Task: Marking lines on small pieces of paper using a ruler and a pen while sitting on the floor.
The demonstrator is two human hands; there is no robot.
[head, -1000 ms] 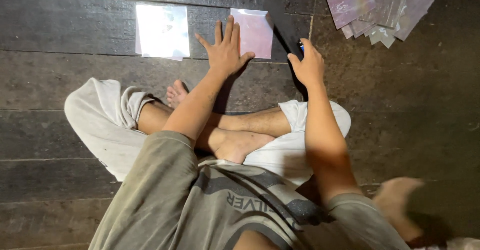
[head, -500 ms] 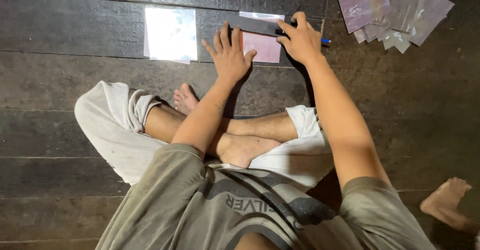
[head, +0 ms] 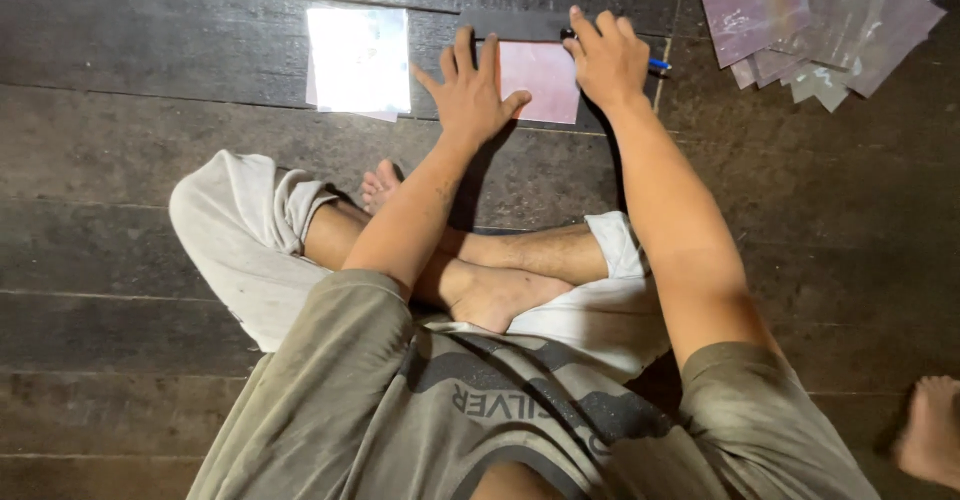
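Surface: dark wooden plank floor (head: 150, 110). On it lie a pink sheet (head: 543, 82), a white sheet (head: 357, 58) and a fanned stack of shiny sheets (head: 825, 20)

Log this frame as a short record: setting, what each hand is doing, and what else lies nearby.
setting: person sitting cross-legged on a dark plank floor
left hand: left hand flat, fingers spread, pressing on a pink sheet
right hand: right hand at the sheet's top edge, beside a dark strip, gripping a blue pen
nearby: white sheet to the left; pile of shiny sheets at upper right
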